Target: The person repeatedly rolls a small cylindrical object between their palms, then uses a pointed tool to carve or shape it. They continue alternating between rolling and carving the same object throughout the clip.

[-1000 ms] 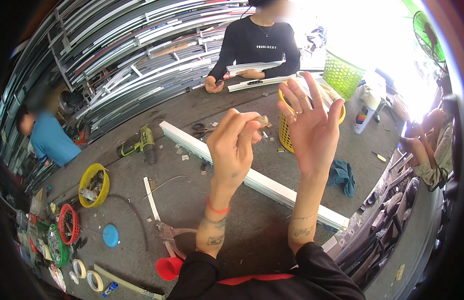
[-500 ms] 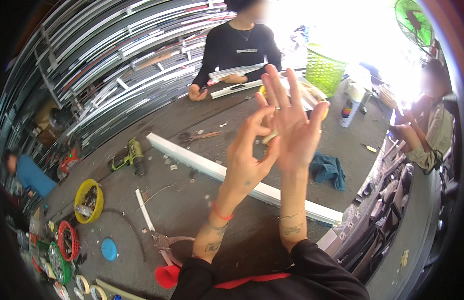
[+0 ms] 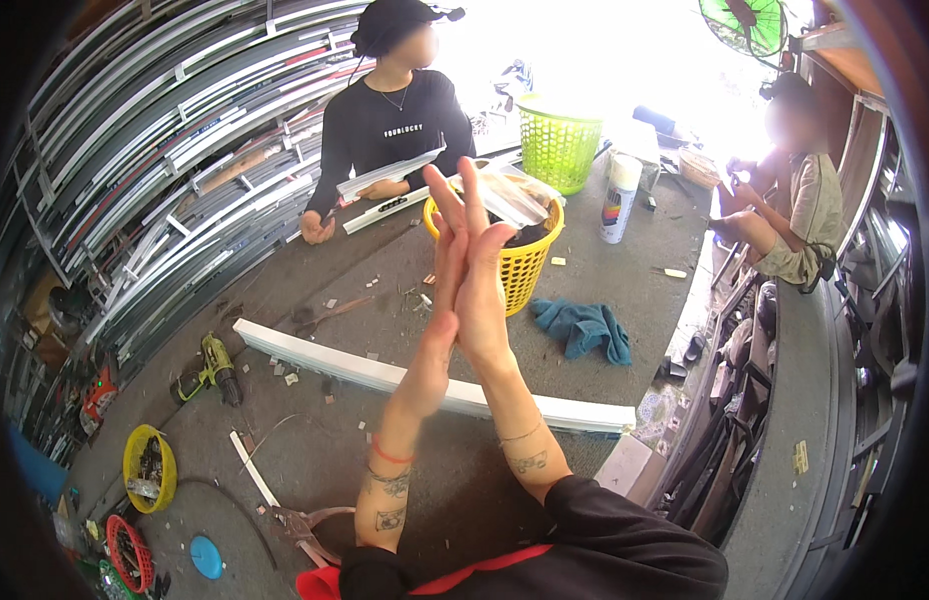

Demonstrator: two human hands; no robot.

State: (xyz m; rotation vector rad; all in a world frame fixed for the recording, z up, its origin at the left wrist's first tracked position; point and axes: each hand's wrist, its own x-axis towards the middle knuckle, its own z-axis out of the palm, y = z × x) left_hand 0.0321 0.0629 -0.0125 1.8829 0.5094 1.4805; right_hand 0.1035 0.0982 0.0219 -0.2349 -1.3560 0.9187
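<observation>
1. The left hand (image 3: 437, 335) has met the flattened right hand (image 3: 479, 292), occupying both.
2. The left grip's contents cannot be told.
3. Below the grip, a white bar (image 3: 325, 358) lies on the tabletop (image 3: 635, 280).

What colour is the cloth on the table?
The cloth is teal blue, best seen in the head view.

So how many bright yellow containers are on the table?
2: a large perforated basket near the middle and a small tub at the left. Others could be hidden behind things.
</observation>
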